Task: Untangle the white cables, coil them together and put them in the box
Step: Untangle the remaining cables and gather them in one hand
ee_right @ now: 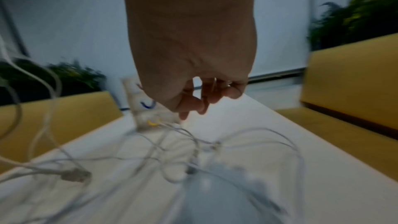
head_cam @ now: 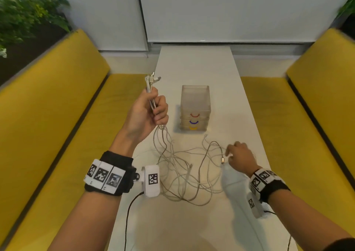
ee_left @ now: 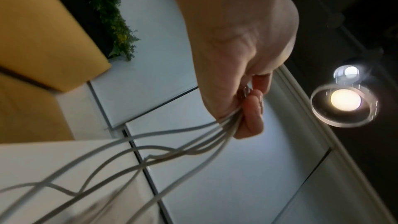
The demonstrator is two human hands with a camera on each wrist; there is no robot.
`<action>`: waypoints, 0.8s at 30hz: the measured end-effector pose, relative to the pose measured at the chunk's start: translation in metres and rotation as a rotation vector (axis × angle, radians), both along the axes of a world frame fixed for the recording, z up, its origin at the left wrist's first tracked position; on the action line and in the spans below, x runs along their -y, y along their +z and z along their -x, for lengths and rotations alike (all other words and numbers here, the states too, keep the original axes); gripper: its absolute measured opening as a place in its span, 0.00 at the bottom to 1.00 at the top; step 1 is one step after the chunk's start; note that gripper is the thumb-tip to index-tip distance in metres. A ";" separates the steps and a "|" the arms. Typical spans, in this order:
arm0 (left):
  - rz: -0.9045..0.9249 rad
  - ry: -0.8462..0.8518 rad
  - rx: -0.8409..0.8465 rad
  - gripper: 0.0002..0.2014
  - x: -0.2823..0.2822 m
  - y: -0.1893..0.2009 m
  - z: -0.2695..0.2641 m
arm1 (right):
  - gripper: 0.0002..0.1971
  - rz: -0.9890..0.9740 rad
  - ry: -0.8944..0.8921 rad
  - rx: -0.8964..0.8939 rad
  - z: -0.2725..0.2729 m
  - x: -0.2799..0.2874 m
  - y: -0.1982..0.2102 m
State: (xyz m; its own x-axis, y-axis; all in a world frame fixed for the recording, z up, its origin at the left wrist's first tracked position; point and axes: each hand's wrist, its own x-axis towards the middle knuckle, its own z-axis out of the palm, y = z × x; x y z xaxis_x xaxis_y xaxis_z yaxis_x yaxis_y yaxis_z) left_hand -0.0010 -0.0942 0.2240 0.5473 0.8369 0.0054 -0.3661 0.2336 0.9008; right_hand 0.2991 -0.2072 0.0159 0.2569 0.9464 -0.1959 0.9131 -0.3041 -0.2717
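Observation:
Several white cables (head_cam: 182, 174) lie tangled on the white table (head_cam: 194, 64) in front of me. My left hand (head_cam: 151, 112) is raised left of the box and grips a bunch of cable ends (head_cam: 151, 80), whose plugs stick up above the fist; the strands (ee_left: 172, 151) hang down from my left hand (ee_left: 247, 100) to the tangle. The clear stacked box (head_cam: 195, 106), open at the top, stands behind the tangle. My right hand (head_cam: 240, 154) hovers low over the tangle's right side with loosely curled fingers (ee_right: 193, 103), just beside a metal-tipped plug (head_cam: 222, 160), and holds nothing I can see.
Yellow benches run along both sides of the narrow table (head_cam: 48, 116) (head_cam: 307, 116). Plants (head_cam: 28, 10) sit behind the left bench. Another plug (ee_right: 75, 175) lies in the middle of the tangle. The right wrist view is blurred.

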 end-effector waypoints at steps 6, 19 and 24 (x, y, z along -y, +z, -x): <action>0.024 -0.232 0.201 0.15 0.012 0.028 0.014 | 0.21 -0.246 0.216 -0.435 0.065 -0.042 0.015; 0.271 -0.317 0.142 0.13 0.025 -0.011 0.026 | 0.13 -0.034 0.383 -0.706 0.179 -0.076 0.004; 0.218 -0.194 0.098 0.14 0.016 -0.011 0.043 | 0.06 0.099 0.214 -0.523 0.167 -0.066 -0.016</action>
